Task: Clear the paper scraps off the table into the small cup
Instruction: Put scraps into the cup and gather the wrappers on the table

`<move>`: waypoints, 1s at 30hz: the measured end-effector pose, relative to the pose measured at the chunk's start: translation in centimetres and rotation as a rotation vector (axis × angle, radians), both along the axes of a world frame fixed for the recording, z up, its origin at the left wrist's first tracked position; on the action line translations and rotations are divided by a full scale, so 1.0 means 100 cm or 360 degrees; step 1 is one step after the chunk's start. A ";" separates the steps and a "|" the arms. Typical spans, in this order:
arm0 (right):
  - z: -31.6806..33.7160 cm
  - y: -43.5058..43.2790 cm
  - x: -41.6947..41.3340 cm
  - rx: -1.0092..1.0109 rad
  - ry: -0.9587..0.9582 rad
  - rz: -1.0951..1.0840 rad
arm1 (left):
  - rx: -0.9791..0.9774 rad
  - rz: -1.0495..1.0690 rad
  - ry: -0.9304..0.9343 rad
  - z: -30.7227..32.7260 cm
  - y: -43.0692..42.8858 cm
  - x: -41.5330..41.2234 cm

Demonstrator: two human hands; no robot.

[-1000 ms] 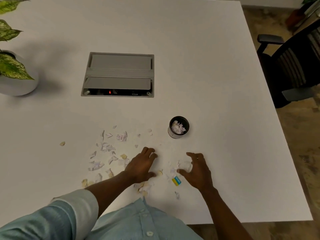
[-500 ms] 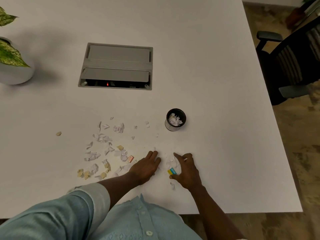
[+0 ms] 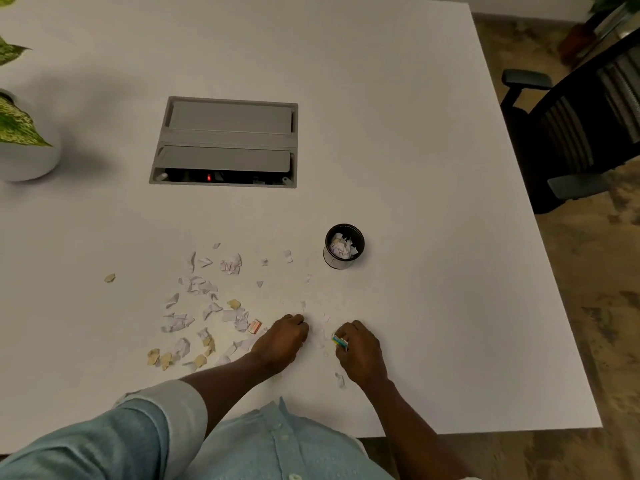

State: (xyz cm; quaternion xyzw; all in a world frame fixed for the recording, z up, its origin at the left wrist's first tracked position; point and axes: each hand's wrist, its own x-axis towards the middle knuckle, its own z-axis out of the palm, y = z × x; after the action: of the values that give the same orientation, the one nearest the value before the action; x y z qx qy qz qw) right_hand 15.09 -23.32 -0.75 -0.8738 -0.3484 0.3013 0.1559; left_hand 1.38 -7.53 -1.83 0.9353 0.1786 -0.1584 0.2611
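— What are the fingers doing?

— The left hand [image 3: 281, 344] rests on the table [image 3: 433, 306] with its fingers [image 3: 297, 321] curled under, knuckles up, at the right edge of the paper scraps [image 3: 207, 308]. Its palm side is hidden, so it cannot be told whether the fingers close on any paper.

— And the other?

— The right hand [image 3: 362, 353] is bent the same way, just beside the left. Its fingers [image 3: 349, 328] grasp a yellow-and-blue scrap [image 3: 339, 340] at their tips. A few white bits lie between the two hands, and one more lies by the right wrist.

— Where is the small cup [image 3: 344, 245]?

— Upright on the table, beyond the right hand and apart from both, with torn paper inside. Most scraps, white and tan, lie spread to the left of the hands, and an orange piece [image 3: 255, 326] lies near the left hand.

— What is hard to make out?

— Anything under the hands. The plant pot [image 3: 31, 161] is cut off at the left edge and the chair [image 3: 571, 133] at the right. The inside of the grey cable box [image 3: 225, 142] is dark but for a small red light.
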 end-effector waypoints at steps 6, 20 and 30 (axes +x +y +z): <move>0.013 0.009 0.015 0.0289 -0.0021 -0.0378 | -0.0164 0.0449 -0.0431 0.037 0.021 0.034; 0.082 0.120 0.103 0.0714 -0.0151 -0.0750 | -0.0126 0.0887 -0.0791 0.105 0.084 0.163; 0.080 0.128 0.107 0.0479 -0.0226 -0.0518 | -0.0133 0.0859 -0.0673 0.092 0.087 0.149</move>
State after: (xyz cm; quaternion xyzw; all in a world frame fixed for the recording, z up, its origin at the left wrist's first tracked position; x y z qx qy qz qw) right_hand 25.84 -10.56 7.23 -0.9044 -0.2540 0.1547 0.3060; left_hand 16.32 1.12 7.41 0.8550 0.3549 0.1067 0.3628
